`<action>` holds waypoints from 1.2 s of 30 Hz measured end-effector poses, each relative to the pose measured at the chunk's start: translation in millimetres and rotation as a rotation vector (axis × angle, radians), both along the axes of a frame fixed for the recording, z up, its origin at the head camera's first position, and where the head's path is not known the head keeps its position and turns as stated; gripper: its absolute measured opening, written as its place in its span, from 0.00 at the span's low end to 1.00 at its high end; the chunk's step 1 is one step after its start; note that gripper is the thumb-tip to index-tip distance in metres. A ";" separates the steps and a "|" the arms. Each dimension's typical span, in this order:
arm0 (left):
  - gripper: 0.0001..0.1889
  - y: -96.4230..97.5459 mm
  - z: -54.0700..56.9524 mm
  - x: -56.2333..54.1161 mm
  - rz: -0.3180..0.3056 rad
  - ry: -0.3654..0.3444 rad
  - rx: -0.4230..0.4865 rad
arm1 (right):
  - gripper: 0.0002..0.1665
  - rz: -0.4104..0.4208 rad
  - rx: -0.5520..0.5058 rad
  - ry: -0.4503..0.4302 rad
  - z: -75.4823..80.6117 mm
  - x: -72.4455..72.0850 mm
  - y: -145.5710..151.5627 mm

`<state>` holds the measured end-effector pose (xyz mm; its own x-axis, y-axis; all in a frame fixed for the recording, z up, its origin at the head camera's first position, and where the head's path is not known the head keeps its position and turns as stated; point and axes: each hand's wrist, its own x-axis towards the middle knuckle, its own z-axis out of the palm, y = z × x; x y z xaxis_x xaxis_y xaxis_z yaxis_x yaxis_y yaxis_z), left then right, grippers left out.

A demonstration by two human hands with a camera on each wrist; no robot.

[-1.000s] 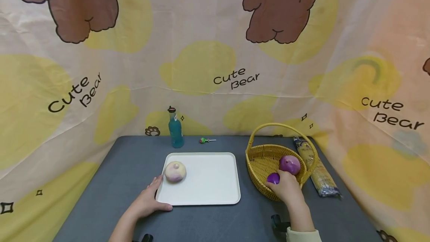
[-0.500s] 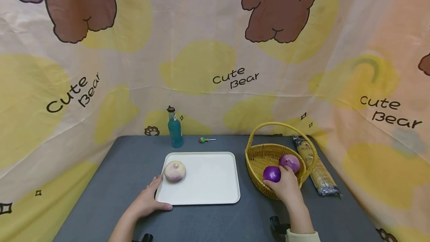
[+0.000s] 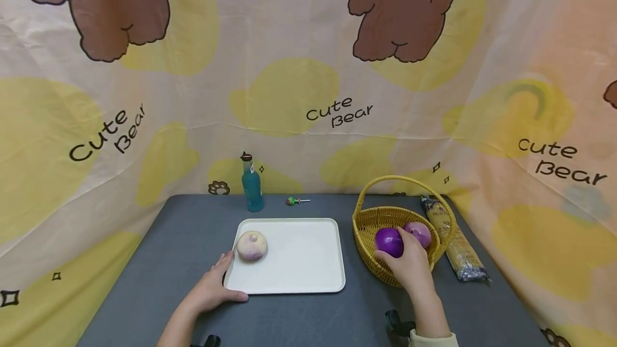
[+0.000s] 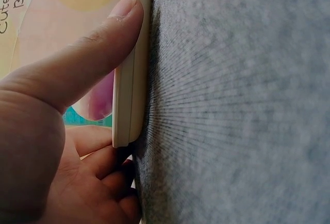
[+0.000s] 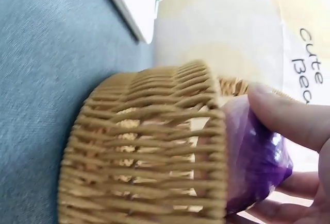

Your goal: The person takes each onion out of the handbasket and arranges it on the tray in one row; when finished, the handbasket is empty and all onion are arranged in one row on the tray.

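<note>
My left hand [image 3: 212, 285] holds the near left corner of a white tray [image 3: 303, 256], its thumb on the near edge and its fingers along the left side. On the tray sits a round cream-and-purple vegetable with a nub [image 3: 251, 246]. In the left wrist view the thumb [image 4: 98, 54] presses the tray rim [image 4: 131, 95]. At the right, my right hand [image 3: 409, 264] grips a shiny purple onion [image 3: 388, 242] inside a yellow wicker basket [image 3: 366, 261]. The right wrist view shows the onion's pointed tip between thumb and fingers. Behind that hand lies a paler purple onion [image 3: 420, 232], partly hidden.
The basket's tall handle [image 3: 397, 178] arches over its opening. A long clear packet [image 3: 458, 245] lies right of the basket. A blue bottle [image 3: 252, 186] stands behind the tray, with a lollipop [image 3: 295, 201] beside it. A patterned cloth hangs behind the grey table [image 3: 144, 283].
The purple onion has risen a little in the basket and come more into view, with my right hand around it. My left hand and the tray have not moved.
</note>
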<state>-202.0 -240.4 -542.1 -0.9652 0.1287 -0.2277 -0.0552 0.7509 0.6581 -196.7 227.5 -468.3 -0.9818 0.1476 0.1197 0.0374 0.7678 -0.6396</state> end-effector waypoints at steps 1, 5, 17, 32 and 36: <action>0.70 -0.1 0.1 -0.1 0.003 -0.002 0.001 | 0.54 0.005 -0.006 0.010 1.5 -0.3 -1.5; 0.70 -0.4 -1.9 -0.2 0.005 0.000 -0.002 | 0.54 0.025 -0.028 0.063 6.4 -0.1 -8.2; 0.68 0.6 -0.2 1.1 -0.016 0.032 -0.008 | 0.52 0.082 -0.093 0.140 13.8 -0.9 -35.5; 0.68 0.5 0.0 1.6 -0.028 0.050 -0.004 | 0.50 0.152 -0.182 0.171 5.1 -9.6 -69.2; 0.68 0.9 0.9 2.7 -0.023 0.045 -0.003 | 0.50 0.171 -0.183 0.181 1.3 -11.2 -79.2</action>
